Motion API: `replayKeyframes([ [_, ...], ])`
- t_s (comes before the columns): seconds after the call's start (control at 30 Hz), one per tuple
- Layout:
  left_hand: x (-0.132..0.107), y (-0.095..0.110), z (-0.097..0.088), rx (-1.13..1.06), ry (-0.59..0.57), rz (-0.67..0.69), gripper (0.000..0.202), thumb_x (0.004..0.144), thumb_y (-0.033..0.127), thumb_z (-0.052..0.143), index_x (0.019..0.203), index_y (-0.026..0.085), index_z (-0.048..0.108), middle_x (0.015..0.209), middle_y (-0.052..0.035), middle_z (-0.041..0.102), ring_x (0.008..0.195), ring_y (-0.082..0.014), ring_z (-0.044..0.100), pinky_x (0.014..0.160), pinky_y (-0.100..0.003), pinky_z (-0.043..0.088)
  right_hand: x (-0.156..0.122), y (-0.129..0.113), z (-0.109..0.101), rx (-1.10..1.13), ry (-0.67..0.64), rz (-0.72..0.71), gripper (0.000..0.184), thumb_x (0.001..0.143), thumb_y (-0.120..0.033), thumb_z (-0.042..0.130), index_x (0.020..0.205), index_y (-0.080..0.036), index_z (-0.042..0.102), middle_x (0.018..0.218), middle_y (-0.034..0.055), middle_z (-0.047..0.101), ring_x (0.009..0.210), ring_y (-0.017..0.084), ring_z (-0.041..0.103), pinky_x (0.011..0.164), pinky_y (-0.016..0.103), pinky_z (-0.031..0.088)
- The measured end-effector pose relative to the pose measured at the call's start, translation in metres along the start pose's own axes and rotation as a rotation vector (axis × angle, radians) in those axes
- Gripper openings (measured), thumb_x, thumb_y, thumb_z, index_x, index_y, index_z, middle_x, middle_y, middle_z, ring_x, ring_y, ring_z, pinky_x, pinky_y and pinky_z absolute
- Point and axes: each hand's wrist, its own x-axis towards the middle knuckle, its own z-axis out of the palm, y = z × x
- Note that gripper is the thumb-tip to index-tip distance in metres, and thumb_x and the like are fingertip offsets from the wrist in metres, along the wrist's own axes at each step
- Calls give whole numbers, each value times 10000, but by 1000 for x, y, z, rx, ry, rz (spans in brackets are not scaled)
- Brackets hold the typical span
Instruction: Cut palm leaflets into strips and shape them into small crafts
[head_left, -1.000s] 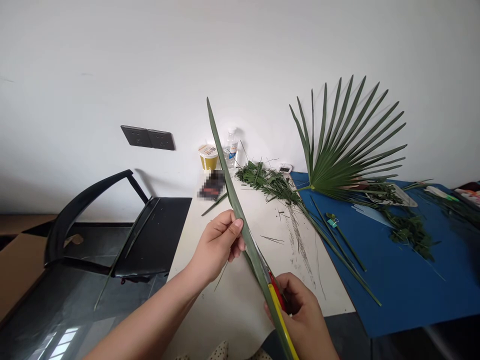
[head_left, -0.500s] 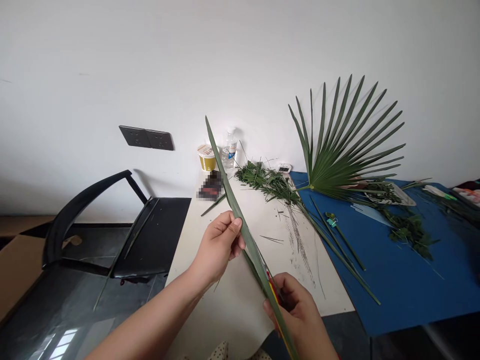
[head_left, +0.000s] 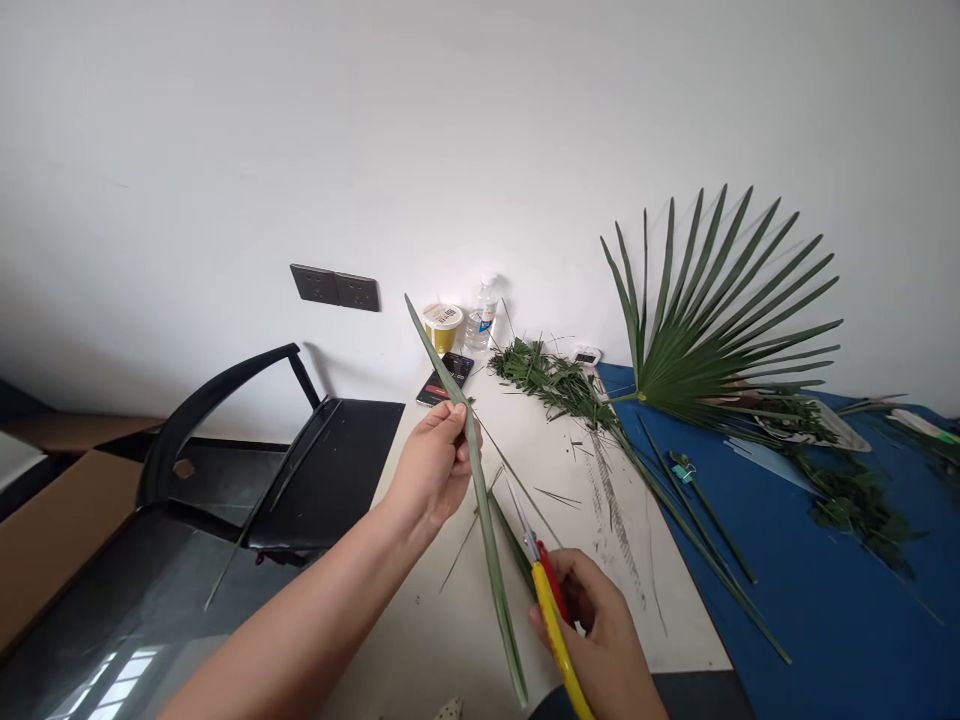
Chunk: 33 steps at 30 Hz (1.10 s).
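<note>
White tabletop — left fingers grip palm strip — right fingers close on scissors

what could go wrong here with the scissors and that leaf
The blades of the yellow-and-red scissors in the right hand point up toward the left hand, so a slip could perhaps nick that hand. The narrow palm leaf strip pinched in the left hand looks thin and flexible, so it may bend away from the blades or tear unevenly instead of cutting cleanly.
</note>
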Motion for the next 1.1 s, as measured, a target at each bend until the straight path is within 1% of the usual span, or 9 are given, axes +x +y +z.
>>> replayKeyframes([
  [0.13,-7,-9,8,21,-21,-5,204,871,202,620,740,190,464,512,64,400,397,-43,255,368,-154,145,3,-11,6,-29,-10,-40,214,702,-256,767,833,-212,604,760,-22,508,717,169,503,617,231,400],
  [0.23,-12,-13,13,57,0,9,268,874,227,629,693,187,436,501,71,377,400,-37,249,384,-148,190,6,-16,11,21,15,-71,212,708,-280,771,821,-210,606,740,-22,526,685,161,499,595,224,409],
  [0.33,-16,-18,14,103,16,38,312,857,268,657,670,185,421,501,78,369,403,-34,261,400,-148,224,12,-17,15,73,32,-112,244,688,-296,794,805,-205,600,717,-26,535,652,149,490,571,219,408],
  [0.43,-19,-23,13,159,-8,51,323,840,331,683,681,190,439,503,85,376,398,-37,263,392,-156,222,18,-17,15,107,20,-162,261,694,-314,796,801,-200,587,700,-33,522,646,140,476,564,216,397],
  [0.53,-22,-26,12,220,-34,44,344,824,365,703,684,192,441,517,86,398,401,-37,287,386,-155,229,21,-20,12,166,-7,-134,271,704,-310,788,790,-204,554,690,-45,497,627,123,445,544,205,367],
  [0.63,-23,-26,11,275,-51,35,353,837,384,686,686,200,426,501,86,425,380,-38,307,378,-157,223,20,-27,10,219,-37,-72,280,709,-295,778,764,-206,518,651,-66,437,572,96,370,509,194,312],
  [0.77,-24,-25,9,392,-101,52,354,870,392,643,676,200,417,491,67,483,376,-46,357,387,-161,240,15,-37,10,272,-24,22,290,693,-279,767,720,-210,487,609,-78,399,514,77,297,465,195,250],
  [0.87,-26,-24,8,447,-129,70,336,888,386,614,675,197,434,499,53,516,382,-50,377,394,-164,248,12,-41,10,268,5,53,295,665,-297,776,705,-208,498,606,-73,410,513,80,307,458,194,249],
  [1.1,-28,-24,8,451,-158,55,333,901,390,589,678,198,432,518,46,538,382,-52,396,403,-169,263,11,-40,10,253,37,71,328,672,-358,799,692,-203,511,561,-81,410,467,67,296,446,196,253],
])
